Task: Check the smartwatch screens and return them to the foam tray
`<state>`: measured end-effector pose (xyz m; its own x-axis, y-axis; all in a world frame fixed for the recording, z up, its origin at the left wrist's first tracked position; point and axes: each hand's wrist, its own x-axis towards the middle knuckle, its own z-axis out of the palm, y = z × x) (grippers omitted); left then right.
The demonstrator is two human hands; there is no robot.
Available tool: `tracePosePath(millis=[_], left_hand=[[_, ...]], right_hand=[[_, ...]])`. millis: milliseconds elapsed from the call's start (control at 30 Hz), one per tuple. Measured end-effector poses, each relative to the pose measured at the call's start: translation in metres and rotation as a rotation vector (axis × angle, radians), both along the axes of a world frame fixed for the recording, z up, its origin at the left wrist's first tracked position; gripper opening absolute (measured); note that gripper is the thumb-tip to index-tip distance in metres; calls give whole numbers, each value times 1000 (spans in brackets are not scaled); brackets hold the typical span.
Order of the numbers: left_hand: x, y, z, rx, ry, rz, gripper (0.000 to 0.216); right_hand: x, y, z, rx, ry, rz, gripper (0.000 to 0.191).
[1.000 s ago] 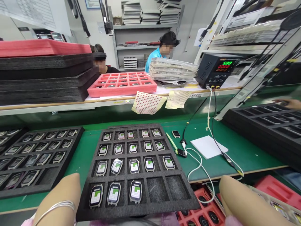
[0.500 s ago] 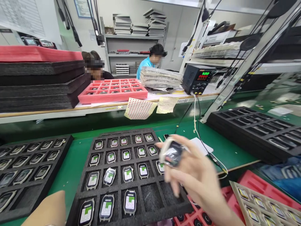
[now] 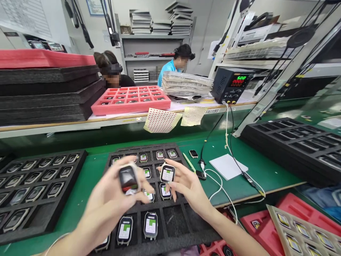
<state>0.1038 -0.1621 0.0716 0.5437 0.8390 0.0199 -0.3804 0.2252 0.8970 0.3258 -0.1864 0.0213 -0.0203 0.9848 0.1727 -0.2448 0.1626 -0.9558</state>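
My left hand [image 3: 114, 192] grips a smartwatch case [image 3: 128, 179] with a mostly dark, reflective face, and is a little blurred. Beside it, the fingers of my right hand [image 3: 186, 183] hold another smartwatch case [image 3: 167, 173] whose screen is lit white and green. Both hands hover over a black foam tray [image 3: 176, 245] with square compartments. Strapless watches with lit screens sit in many of them, such as a watch [image 3: 151, 225] in the front row. My hands and forearms hide several compartments.
A second black tray [image 3: 44, 227] of dark-faced watches lies left. To the right are a small watch [image 3: 193, 153], a green pen [image 3: 189, 162], white paper [image 3: 228, 166] and cables [image 3: 221, 186]. A power supply [image 3: 231, 85] stands on the shelf. Two people sit behind it.
My left hand has come up from the lower left and now holds a dark-faced watch. My right hand has shifted left over the tray and holds a lit watch.
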Motion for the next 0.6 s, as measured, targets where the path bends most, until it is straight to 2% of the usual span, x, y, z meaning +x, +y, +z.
tracePosePath(millis=[100, 200, 300, 467, 600], left_hand=[[26, 19, -17, -116, -12, -185, 46], [41, 26, -41, -97, -4, -173, 46], [43, 26, -56, -62, -10, -182, 52], [40, 24, -63, -51, -57, -242, 53], [39, 25, -63, -32, -51, -221, 48]], right_hand=[[2, 1, -5, 7, 8, -30, 55], [4, 1, -9, -7, 2, -51, 53], [4, 1, -11, -21, -44, -91, 45], [5, 2, -13, -35, -114, -178, 34], [8, 2, -16, -57, -110, -154, 34]])
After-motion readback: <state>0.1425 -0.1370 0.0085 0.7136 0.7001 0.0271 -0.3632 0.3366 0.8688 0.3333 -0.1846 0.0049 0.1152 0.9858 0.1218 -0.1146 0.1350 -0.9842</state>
